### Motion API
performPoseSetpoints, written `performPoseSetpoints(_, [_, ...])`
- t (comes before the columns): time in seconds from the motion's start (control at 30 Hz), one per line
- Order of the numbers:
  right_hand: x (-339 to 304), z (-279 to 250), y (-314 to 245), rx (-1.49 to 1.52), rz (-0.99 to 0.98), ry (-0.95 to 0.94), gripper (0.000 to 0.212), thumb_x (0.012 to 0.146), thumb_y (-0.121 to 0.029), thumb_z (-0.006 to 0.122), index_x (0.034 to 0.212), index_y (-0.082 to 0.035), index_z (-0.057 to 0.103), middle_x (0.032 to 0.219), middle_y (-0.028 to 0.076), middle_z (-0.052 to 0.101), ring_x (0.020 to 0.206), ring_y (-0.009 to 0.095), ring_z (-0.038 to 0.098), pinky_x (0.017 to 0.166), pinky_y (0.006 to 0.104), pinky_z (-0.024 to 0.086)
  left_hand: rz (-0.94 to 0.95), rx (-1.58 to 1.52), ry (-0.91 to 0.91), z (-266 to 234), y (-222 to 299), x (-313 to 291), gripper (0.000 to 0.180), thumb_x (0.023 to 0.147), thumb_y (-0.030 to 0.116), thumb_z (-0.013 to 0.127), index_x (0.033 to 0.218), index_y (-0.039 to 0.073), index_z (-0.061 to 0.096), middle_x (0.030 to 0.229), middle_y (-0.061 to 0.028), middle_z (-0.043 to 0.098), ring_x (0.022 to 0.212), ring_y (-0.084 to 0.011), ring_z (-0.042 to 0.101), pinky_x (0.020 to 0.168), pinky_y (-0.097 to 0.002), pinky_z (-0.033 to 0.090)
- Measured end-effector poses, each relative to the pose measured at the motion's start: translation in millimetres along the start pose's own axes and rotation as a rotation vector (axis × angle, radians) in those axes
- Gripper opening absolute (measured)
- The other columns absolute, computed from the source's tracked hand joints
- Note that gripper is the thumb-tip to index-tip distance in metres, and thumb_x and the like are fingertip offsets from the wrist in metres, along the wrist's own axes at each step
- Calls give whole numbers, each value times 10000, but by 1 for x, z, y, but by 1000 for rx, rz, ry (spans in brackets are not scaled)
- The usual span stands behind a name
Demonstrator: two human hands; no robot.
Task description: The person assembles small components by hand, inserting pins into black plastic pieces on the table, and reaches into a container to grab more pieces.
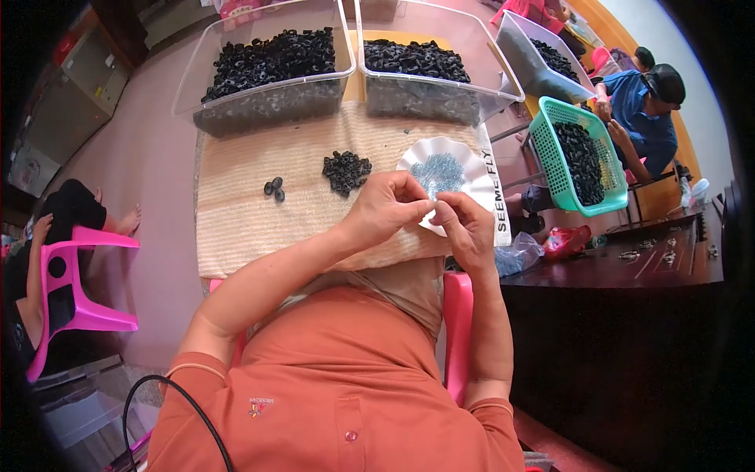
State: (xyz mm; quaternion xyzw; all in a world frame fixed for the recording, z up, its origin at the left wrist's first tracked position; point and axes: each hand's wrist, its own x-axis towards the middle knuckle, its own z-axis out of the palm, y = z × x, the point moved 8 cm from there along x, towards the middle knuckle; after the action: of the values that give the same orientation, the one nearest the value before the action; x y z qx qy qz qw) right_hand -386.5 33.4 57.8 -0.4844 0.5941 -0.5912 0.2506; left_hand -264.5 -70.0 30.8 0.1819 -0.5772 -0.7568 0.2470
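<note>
My left hand (pixel 385 206) and my right hand (pixel 467 230) meet fingertip to fingertip over the near side of a white scalloped plate (pixel 478 179). Both are closed in a pinch; whatever sits between the fingers is too small to make out. On the plate lies a heap of tiny bluish, shiny pieces (pixel 440 169), partly hidden by my fingers. Left of the plate, a pile of small black ring-like parts (pixel 344 171) rests on a beige striped cloth (pixel 244 228). Farther left is a little group of black oval parts (pixel 275 189), apart from the pile.
Two clear plastic bins (pixel 275 93) (pixel 421 90) of black parts stand along the far edge. A green basket (pixel 578 157) holds more at the right, beside a co-worker in blue (pixel 641 118). A dark tabletop (pixel 613 263) lies near right; a pink chair (pixel 75 291) stands left.
</note>
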Motion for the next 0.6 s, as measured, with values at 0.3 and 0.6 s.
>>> performPoseSetpoints(0.3, [-5,8,21,124,259,-54,189,1035,-144,654,1072,38,691,905,41,701,788,109,685,698,233,560,55,56,30,1,2,-2,122,911,78,780,965,0,704,917,-44,732,828,-85,673,732,-244,553])
performPoseSetpoints(0.6, [-5,5,14,100,135,26,124,1001,-54,675,1083,39,681,956,53,704,844,125,708,753,233,569,58,16,74,3,4,-2,116,914,77,778,947,-4,703,852,-30,721,755,-79,655,681,-238,539])
